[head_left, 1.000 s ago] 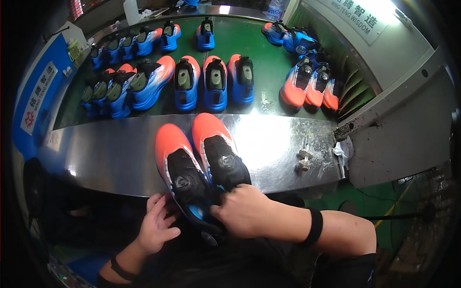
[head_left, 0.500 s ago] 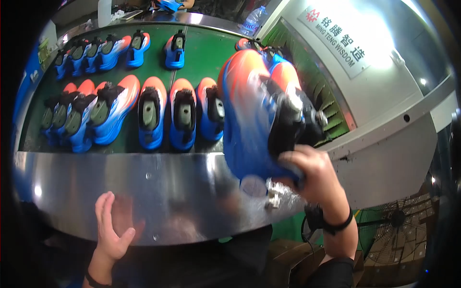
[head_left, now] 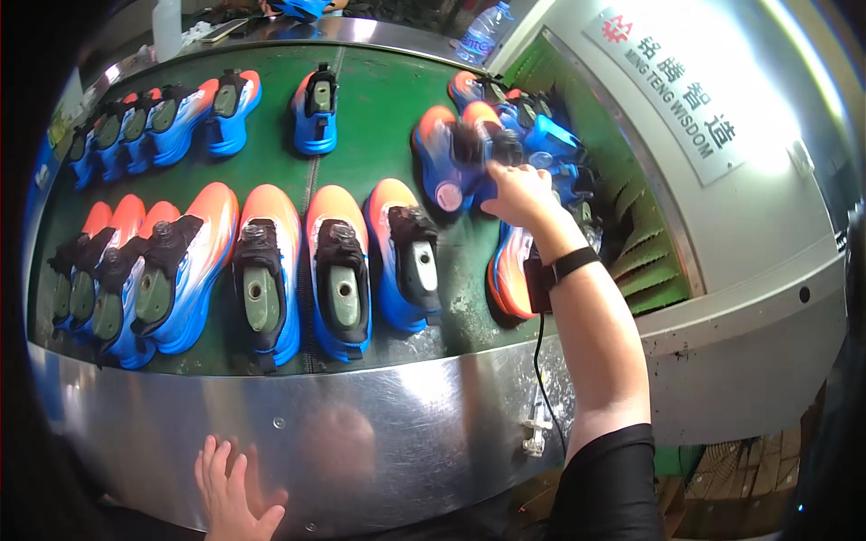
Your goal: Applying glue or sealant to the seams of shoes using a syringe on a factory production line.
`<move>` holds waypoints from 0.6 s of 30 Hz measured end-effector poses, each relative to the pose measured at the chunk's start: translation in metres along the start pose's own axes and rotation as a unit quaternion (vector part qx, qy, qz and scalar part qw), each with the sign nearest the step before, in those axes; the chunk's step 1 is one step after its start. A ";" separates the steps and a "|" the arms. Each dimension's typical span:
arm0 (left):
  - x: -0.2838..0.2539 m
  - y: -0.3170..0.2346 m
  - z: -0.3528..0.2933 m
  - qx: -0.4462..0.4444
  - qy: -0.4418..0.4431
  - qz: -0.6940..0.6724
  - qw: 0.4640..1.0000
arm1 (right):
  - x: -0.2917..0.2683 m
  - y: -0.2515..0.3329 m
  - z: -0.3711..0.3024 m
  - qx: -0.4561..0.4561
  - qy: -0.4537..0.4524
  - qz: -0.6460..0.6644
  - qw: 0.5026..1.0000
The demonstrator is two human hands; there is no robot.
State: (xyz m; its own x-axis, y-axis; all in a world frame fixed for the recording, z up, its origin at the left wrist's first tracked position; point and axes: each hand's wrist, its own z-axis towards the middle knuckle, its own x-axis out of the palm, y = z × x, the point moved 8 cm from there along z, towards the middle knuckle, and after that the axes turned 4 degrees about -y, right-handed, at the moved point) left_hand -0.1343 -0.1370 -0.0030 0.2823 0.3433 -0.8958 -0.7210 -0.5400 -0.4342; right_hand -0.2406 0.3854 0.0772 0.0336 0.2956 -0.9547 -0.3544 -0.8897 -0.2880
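Observation:
My right hand (head_left: pixel 525 194) is stretched out over the right part of the green belt, its fingers closed at the heel of a blue and orange sports shoe (head_left: pixel 483 117). That shoe is smeared by motion, and my hand hides part of it. Close against it on the left is a second blurred shoe (head_left: pixel 437 135) with a pale round patch at its heel. Low at the front, my left hand (head_left: pixel 236 494) is open and holds nothing, fingers spread over the metal edge (head_left: pixel 180 406). Nearest it on the belt stand shoes with green lasts inside, such as one shoe (head_left: pixel 268 216).
More shoes stand in a back row (head_left: pixel 234 108) on the green belt (head_left: pixel 388 99). Several lie by the fringed opening of a pale machine (head_left: pixel 767 270), including a tipped shoe (head_left: pixel 511 279). A black cable (head_left: pixel 539 370) hangs over the front edge. A water bottle (head_left: pixel 484 34) stands behind.
My right hand has moved away from me with the shoe, from close in front to the belt's right part. My left hand appears lower, still open. The whole view has shifted.

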 end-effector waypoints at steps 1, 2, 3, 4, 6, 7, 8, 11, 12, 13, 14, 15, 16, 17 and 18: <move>0.003 0.002 0.000 0.009 0.011 0.020 1.000 | -0.007 -0.002 -0.014 0.015 -0.061 0.007 0.998; 0.005 0.001 0.003 0.026 0.020 0.020 0.999 | -0.019 -0.007 -0.034 -0.019 -0.116 0.022 0.993; -0.001 -0.007 0.013 0.030 0.009 0.013 0.999 | -0.031 -0.010 -0.060 -0.048 -0.166 0.030 0.984; -0.003 -0.016 0.023 0.041 -0.001 0.003 0.999 | -0.052 -0.014 -0.092 -0.051 -0.194 0.049 0.978; 0.009 -0.023 0.029 0.055 -0.001 -0.047 0.997 | -0.098 -0.020 -0.167 -0.081 -0.245 0.104 0.960; 0.010 -0.024 0.028 0.039 -0.009 -0.095 0.995 | -0.114 -0.027 -0.206 -0.075 -0.248 0.136 0.956; 0.011 -0.030 0.029 0.043 -0.010 -0.090 0.995 | -0.128 -0.034 -0.247 -0.079 -0.241 0.198 0.947; 0.014 -0.065 0.040 0.102 0.004 -0.084 0.991 | -0.151 -0.082 -0.389 0.044 -0.177 0.232 0.956; 0.020 -0.085 0.045 0.123 0.017 -0.110 0.986 | -0.151 -0.108 -0.445 0.135 -0.163 0.246 0.946; 0.030 -0.107 0.050 0.160 0.047 -0.114 0.979 | -0.151 -0.129 -0.501 0.222 -0.154 0.261 0.927; 0.034 -0.135 0.054 0.178 0.061 -0.115 0.975 | -0.134 -0.156 -0.566 0.386 -0.151 0.319 0.852; 0.040 -0.157 0.055 0.192 0.067 -0.126 0.971 | -0.124 -0.172 -0.627 0.453 -0.151 0.323 0.817; 0.054 -0.180 0.054 0.228 0.079 -0.125 0.962 | -0.113 -0.187 -0.687 0.502 -0.142 0.326 0.788; 0.065 -0.205 0.054 0.252 0.094 -0.127 0.955 | -0.108 -0.197 -0.743 0.540 -0.113 0.238 0.799; 0.073 -0.228 0.053 0.269 0.114 -0.109 0.950 | -0.089 -0.206 -0.797 0.580 -0.083 0.218 0.781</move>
State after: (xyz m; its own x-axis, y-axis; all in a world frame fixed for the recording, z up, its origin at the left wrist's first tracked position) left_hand 0.0176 0.0517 0.0355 0.5471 0.1940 -0.8143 -0.8317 0.0163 -0.5550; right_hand 0.5741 0.2654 0.1616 -0.4136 0.1784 -0.8928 -0.9094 -0.0339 0.4145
